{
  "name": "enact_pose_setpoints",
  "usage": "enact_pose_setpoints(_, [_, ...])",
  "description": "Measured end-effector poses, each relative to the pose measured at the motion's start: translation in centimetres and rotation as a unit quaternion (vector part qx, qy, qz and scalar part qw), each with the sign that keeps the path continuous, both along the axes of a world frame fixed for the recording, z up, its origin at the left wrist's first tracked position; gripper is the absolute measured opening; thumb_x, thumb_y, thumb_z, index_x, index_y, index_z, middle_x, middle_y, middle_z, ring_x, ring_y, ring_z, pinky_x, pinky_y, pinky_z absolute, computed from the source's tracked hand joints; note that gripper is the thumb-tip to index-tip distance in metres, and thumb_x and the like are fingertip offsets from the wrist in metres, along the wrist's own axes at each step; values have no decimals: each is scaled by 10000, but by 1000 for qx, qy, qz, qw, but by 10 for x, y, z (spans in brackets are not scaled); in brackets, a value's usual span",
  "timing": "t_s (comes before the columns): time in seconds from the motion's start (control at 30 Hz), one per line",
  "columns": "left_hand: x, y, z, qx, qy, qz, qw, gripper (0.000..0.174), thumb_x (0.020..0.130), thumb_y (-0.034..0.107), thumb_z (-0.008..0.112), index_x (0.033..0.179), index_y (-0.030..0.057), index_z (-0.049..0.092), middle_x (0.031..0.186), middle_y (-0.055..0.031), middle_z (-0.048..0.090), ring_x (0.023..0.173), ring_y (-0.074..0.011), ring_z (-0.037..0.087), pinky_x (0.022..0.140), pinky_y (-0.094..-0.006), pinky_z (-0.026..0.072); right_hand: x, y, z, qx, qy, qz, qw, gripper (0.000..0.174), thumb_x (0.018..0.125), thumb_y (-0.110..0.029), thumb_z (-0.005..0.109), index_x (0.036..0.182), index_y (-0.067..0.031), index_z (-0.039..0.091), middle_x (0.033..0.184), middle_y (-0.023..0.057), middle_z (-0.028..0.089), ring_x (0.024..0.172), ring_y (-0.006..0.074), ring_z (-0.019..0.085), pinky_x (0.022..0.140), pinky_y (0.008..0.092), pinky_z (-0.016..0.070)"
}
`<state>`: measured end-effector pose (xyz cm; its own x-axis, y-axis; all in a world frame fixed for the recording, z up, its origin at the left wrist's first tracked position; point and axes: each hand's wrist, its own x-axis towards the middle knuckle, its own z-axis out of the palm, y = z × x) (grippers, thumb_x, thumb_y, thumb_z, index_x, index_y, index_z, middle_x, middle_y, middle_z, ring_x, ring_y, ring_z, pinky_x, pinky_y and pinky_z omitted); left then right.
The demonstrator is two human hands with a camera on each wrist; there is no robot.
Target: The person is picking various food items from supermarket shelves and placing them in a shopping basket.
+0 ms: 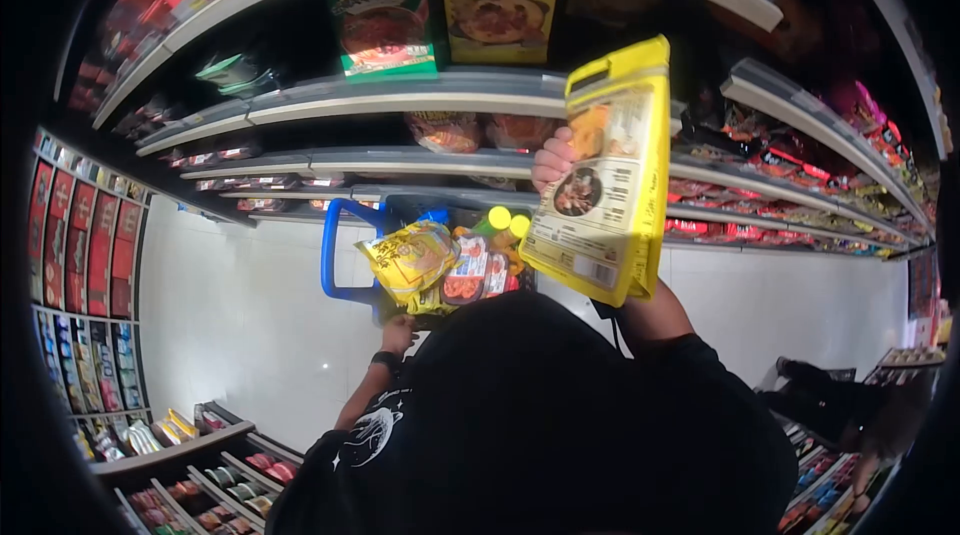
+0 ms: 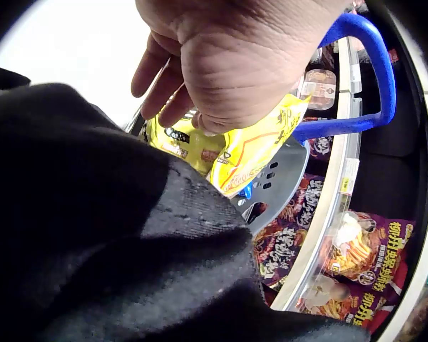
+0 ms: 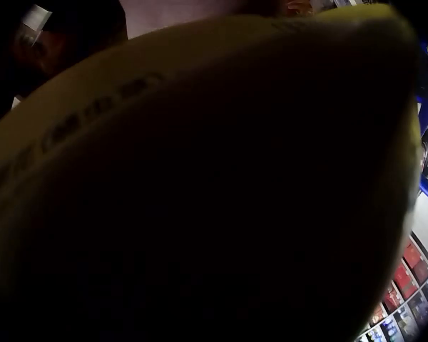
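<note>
My right hand (image 1: 552,159) holds a large yellow food pouch (image 1: 610,180) with a handle slot at its top. Its fingers show at the pouch's left edge, and the rest of the hand is hidden behind it. In the right wrist view the dark, close side of the pouch (image 3: 221,178) fills most of the picture. At the near side of a shopping basket (image 1: 395,203) is my left hand (image 1: 398,335). In the left wrist view its fingers hang loosely beside a yellow snack bag (image 2: 260,146). Packed meat trays (image 1: 465,275) and yellow-capped containers (image 1: 499,218) lie in the basket.
A blue handle (image 1: 330,250) stands up at the basket's left end. Shelves (image 1: 400,100) with boxed and bagged noodles curve across the front. More stocked shelves (image 1: 90,235) line the left. Another person (image 1: 830,400) is at the lower right.
</note>
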<state>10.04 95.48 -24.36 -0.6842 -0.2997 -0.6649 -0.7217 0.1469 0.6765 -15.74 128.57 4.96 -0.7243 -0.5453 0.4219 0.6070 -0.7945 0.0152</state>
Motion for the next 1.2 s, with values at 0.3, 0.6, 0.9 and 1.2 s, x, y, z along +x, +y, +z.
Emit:
enact_pose_setpoints(0.3, [25, -9, -38, 10, 32, -31, 999, 327, 971, 325, 560, 1049, 10, 597, 805, -97, 676, 639, -166, 619, 553, -305, 487, 11, -7, 12, -87, 50, -2, 995, 419, 876, -357, 684, 1094, -46, 507, 860, 18, 533, 812, 130, 512, 786, 275, 427])
enact_pose_setpoints(0.6, [15, -12, -42, 55, 4, -24, 998, 208, 955, 215, 516, 1043, 42, 590, 791, -57, 638, 613, -143, 598, 541, -285, 477, 22, -16, 49, -188, 106, 29, 976, 309, 964, -311, 523, 1118, -44, 534, 846, 23, 539, 799, 157, 513, 745, 292, 421])
enact_pose_setpoints(0.9, [-11, 6, 10, -61, 18, -126, 990, 305, 957, 301, 536, 954, 12, 630, 851, -97, 690, 665, -173, 648, 597, -321, 506, 18, -5, 70, -112, 192, 39, 974, 306, 971, -342, 514, 1079, -56, 510, 820, 22, 532, 767, 146, 496, 705, 285, 404])
enact_pose_setpoints(1.2, [-127, 52, 218, 221, 306, -54, 925, 610, 1014, 552, 314, 1317, 59, 506, 1167, -72, 603, 1062, -168, 571, 908, -321, 462, 0, 17, 20, 705, 266, -325, 572, 383, 1000, -339, 524, 1130, 13, 600, 1011, 112, 673, 877, 175, 631, 796, 336, 499])
